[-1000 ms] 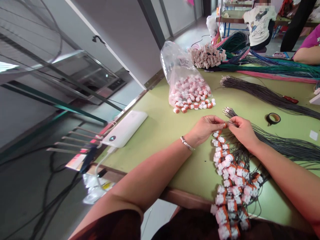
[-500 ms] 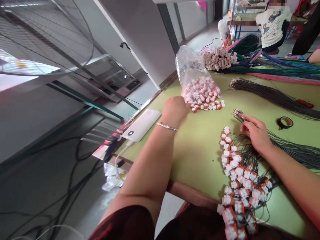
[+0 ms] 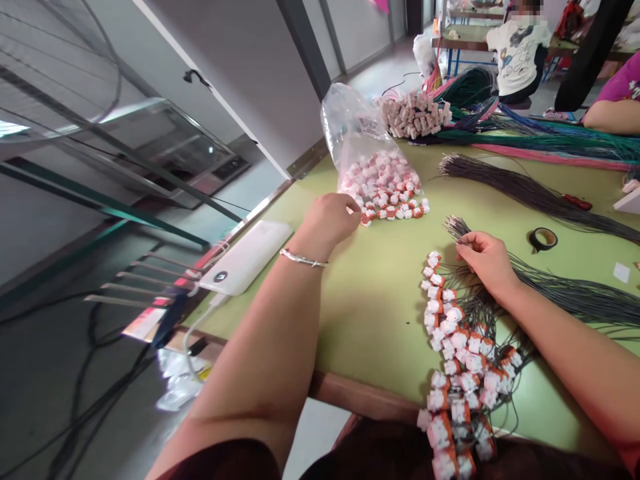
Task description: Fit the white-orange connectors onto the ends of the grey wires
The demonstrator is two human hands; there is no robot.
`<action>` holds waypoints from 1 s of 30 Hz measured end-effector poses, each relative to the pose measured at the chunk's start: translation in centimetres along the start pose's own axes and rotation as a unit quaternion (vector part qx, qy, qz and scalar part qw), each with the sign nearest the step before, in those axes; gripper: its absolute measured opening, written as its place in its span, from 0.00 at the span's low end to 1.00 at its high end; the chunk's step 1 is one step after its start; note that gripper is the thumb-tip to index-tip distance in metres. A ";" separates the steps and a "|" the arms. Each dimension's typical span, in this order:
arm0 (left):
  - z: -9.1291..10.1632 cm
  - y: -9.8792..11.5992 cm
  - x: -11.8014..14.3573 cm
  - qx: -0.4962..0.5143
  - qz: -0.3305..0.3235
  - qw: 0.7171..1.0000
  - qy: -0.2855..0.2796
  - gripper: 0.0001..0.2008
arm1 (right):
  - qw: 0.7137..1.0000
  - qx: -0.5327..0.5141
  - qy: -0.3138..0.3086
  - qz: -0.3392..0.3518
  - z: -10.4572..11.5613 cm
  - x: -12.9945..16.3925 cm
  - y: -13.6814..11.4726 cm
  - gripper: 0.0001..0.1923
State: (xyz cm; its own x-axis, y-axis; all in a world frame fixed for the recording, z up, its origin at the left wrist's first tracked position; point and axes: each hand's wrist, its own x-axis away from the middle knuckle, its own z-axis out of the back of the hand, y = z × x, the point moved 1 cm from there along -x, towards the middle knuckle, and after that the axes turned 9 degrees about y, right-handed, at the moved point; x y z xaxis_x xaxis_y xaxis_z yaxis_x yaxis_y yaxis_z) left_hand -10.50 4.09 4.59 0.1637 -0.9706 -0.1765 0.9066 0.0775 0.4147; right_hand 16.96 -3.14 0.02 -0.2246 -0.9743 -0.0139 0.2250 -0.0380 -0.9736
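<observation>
"White plastic on the left! The left hand (image 3: 327, 220) is held half-curled at the near edge of the loose connectors (image 3: 393, 210), just outside the clear bag (image 3: 345, 123)."

"Anything gripped?"

"That can't be told; the fingertips are partly hidden. Light, hard little blocks, by the look of them, easily scattered and best pinched by the sides. White bodies are backed with orange."

"And mid-table?"

"Wired connectors (image 3: 450, 327) are strewn towards the lap, in the same white and orange. Snagging seems likely, so hold is better taken on the blocks than on the leads."

"Over to the right hand (image 3: 485, 260)!"

"Thumb and forefinger are pressed together on wires (image 3: 555, 293), just behind the tips; how many can't be counted. Thin, springy stuff, probably, with ends easily bent; the covered part should be gripped. Dark lengths are finished in bare silvery metal."
</observation>
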 end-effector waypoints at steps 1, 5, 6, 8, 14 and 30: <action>0.0 0.6 0.4 0.066 0.000 0.998 -0.019 0.07 | 1.000 0.005 -0.003 0.005 0.0 0.0 0.1 0.09; -2.5 4.2 2.8 0.344 -0.024 0.929 -0.137 0.11 | 0.999 0.018 -0.012 0.036 0.0 0.2 0.0 0.10; -3.5 5.1 3.6 0.373 -0.029 0.912 -0.170 0.11 | 0.999 0.019 -0.012 0.044 0.0 0.2 0.0 0.09; -5.4 6.6 4.9 0.396 -0.054 0.895 -0.195 0.10 | 0.998 0.024 -0.013 0.056 -0.1 0.3 -0.1 0.09; -7.5 7.7 6.4 0.438 -0.086 0.875 -0.187 0.04 | 0.993 0.049 -0.046 0.098 -0.5 0.2 0.2 0.08; -6.5 7.1 6.0 0.607 0.190 0.689 -0.349 0.07 | 0.987 0.112 0.006 0.117 0.0 -0.1 0.1 0.09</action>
State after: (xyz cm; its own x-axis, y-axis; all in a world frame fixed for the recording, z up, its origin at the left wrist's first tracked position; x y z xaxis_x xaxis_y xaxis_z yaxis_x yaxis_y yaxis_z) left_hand -0.54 0.35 0.65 -0.3101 -0.8389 0.4472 -0.2122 0.5196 0.8276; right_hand 16.97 -3.07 -0.04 -0.1517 -0.9598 -0.2362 0.4761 0.1384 -0.8684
